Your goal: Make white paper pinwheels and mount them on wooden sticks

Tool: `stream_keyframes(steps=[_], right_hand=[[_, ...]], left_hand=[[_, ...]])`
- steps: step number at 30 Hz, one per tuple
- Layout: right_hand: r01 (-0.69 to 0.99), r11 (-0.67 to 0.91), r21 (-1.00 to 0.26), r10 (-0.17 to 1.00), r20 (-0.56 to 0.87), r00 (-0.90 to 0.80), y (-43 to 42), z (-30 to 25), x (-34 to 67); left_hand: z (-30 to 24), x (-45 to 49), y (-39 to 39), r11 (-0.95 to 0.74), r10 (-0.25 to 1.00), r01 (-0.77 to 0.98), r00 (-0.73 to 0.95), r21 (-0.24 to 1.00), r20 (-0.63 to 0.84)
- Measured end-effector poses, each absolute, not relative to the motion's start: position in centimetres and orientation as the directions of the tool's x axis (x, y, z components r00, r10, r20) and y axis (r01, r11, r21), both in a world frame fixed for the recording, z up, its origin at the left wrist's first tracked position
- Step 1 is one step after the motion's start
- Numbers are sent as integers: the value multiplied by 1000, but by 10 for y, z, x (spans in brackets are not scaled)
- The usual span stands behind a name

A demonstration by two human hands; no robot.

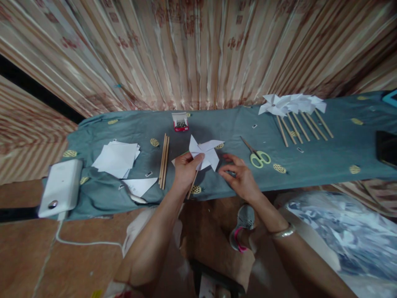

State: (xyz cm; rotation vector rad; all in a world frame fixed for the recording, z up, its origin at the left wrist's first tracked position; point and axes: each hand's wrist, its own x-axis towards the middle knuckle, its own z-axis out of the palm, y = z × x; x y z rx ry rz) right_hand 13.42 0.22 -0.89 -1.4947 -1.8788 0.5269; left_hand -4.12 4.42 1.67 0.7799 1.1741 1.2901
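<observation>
A white paper pinwheel [211, 157] with a wooden stick [192, 184] below it is held above the cloth. My left hand [187, 167] grips it, the thumb pressed on the paper near the centre. Just right of the pinwheel hovers my right hand [237, 174], fingers spread and curved, holding nothing. Left of my left hand lie several loose wooden sticks [164, 161]. Behind the pinwheel stands an opened small red box [180, 125] of metal pins or tacks. Scissors with pale green handles [259, 159] rest beyond my right hand.
A stack of white paper sheets [116, 159] and a folded paper scrap [142, 186] lie on the left. Several finished pinwheels [291, 104] are lined up at the back right. A white power bank [60, 186] with a cable sits at the left edge. A plastic bag [350, 236] bulges at lower right.
</observation>
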Motion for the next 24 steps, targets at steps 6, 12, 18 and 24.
stream_keyframes(steps=[6,12,18,24], right_hand=[[676,216,-704,971,226,-75,0,-17,145],[693,221,-686,969,233,-78,1,-17,158],[749,248,-614,955,284,-84,-1,-8,166],[783,251,-569,946,314,-75,-3,0,155]], left_hand=[[16,-42,43,172,975,-309,-82,935,-207],[18,-41,42,185,973,-261,-83,947,-213],[16,-42,42,184,976,-224,-74,957,-205],[14,-40,42,209,975,-220,-31,953,-221]])
